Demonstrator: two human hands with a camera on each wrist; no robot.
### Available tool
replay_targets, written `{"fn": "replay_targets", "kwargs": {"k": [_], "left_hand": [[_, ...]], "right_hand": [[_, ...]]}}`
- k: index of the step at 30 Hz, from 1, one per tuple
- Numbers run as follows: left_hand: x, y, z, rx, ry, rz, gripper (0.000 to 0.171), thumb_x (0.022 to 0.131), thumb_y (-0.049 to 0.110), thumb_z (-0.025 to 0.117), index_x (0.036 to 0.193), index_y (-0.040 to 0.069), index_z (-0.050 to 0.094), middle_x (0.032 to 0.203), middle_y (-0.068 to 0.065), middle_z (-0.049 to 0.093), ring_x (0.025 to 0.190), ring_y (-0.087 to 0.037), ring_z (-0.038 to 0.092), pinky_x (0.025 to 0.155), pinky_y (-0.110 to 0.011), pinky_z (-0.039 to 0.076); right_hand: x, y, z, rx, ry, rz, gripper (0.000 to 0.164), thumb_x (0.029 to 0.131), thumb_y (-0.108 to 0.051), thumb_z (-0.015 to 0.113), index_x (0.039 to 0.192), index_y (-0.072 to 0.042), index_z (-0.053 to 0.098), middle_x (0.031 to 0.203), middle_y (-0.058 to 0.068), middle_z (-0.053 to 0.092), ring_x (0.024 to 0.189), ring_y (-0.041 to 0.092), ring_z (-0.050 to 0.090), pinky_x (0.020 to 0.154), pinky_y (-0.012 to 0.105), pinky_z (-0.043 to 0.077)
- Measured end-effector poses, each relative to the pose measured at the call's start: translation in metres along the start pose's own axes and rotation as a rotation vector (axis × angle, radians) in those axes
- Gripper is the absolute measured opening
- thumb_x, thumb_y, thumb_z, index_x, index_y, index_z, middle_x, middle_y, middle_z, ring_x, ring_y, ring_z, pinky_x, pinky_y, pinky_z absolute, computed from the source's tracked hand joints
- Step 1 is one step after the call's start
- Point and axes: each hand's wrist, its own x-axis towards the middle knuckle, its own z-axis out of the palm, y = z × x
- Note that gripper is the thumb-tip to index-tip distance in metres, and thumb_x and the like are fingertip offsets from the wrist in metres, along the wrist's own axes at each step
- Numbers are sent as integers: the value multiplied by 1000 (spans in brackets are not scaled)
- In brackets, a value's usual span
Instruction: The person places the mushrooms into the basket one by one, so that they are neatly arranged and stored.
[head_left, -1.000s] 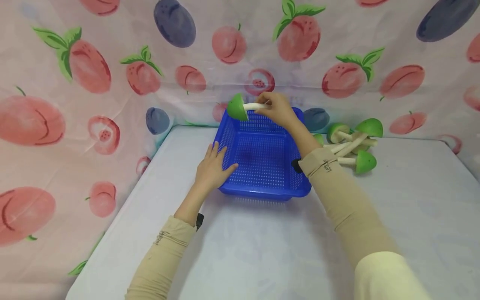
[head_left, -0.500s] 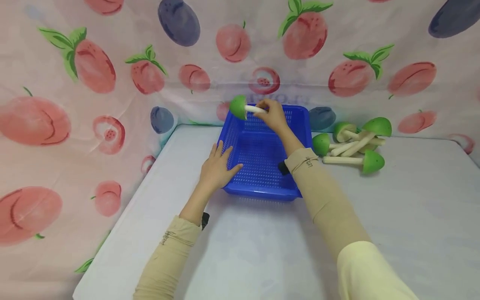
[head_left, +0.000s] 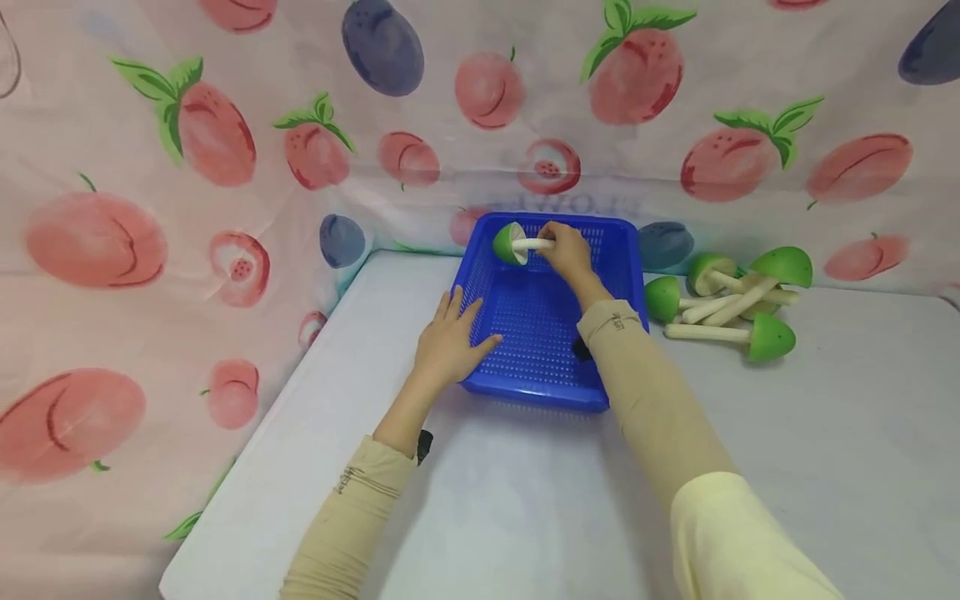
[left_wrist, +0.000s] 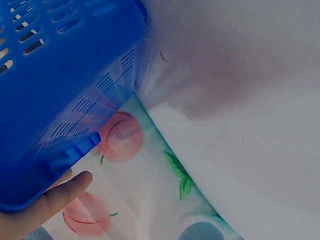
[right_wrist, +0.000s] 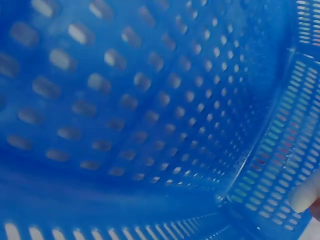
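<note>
Over the far part of a blue perforated basket (head_left: 525, 390), my right hand (head_left: 567, 252) pinches the white stem of a toy mushroom (head_left: 507, 244). Its green cap points left, and the stem lies level, below the basket's back rim in the head view. The stem's pale end (right_wrist: 303, 196) shows at the right edge of the right wrist view, against the perforated wall. My left hand (head_left: 446, 348) rests on the basket's left rim, fingers straight and spread, thumb toward the inside. In the left wrist view a straight finger (left_wrist: 65, 192) lies along the basket's edge.
Several more green-capped toy mushrooms (head_left: 771, 337) lie in a loose pile right of the basket, close to its side. The white table (head_left: 487, 500) ends at a fruit-printed cloth (head_left: 420, 192) hung behind and to the left.
My right hand has lowered the mushroom from above the back rim to inside the basket. The left hand stays on the left rim. The head view has shifted slightly.
</note>
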Motion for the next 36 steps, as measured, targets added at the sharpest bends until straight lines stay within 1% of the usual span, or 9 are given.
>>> {"fn": "replay_targets", "kwargs": {"k": [3,7,13,15,18,24,27,30,36], "left_hand": [[-2,4,3,-14,-3,3,71,91,51,52,147,12,33,157,-17,13,147,-32,6,109,-56,30],[-4,6,5,-6,-11,-5,71,91,52,52,147,13,33,158,-16,13,147,-32,6,110,-55,31],[-4,6,5,-11,-14,-13,70,91,51,52,147,13,33,158,-16,12,147,-30,5,110,-55,29],[-4,7,5,-14,-15,-13,71,91,52,52,147,14,33,158,-15,11,147,-30,4,111,-55,29],[-4,6,5,-12,-14,-13,71,91,52,51,147,14,33,158,-15,11,147,-30,4,111,-54,28],[-4,5,5,-14,2,-13,70,91,51,53,147,14,33,158,-16,11,147,-30,4,111,-54,28],[-5,4,4,-12,8,-12,70,91,51,52,147,14,33,158,-15,12,148,-30,4,111,-55,29],[-6,4,3,-16,8,-14,70,91,51,52,147,14,33,158,-16,11,148,-30,4,111,-55,28],[-5,2,1,-14,22,-15,70,91,50,53,147,13,34,158,-16,12,147,-31,4,110,-56,29]], "right_hand": [[-4,13,3,-7,-23,7,23,84,-9,68,105,1,63,110,21,66,104,37,61,92,49,46],[-5,27,8,54,-61,16,23,84,-6,68,104,4,62,107,24,66,102,38,60,93,48,45],[-2,42,15,95,-70,-54,21,82,-3,69,99,7,62,98,27,65,90,39,59,87,48,46],[-1,43,15,103,-77,-75,20,82,-3,69,98,7,62,96,27,64,88,38,58,85,48,46],[1,41,16,106,-87,-85,21,81,-4,70,97,8,63,94,27,64,87,37,58,85,48,46],[0,35,18,33,-125,-44,20,83,-6,69,99,5,63,96,24,63,89,36,57,86,47,45],[0,34,20,-4,-157,-40,20,85,-7,68,100,4,63,97,23,64,90,35,58,86,47,46],[1,33,23,-10,-178,-42,21,86,-7,66,104,4,62,101,23,65,94,36,59,88,47,47],[3,29,26,4,-159,-41,22,86,-6,66,104,5,62,104,24,65,96,37,60,88,47,48]]}}
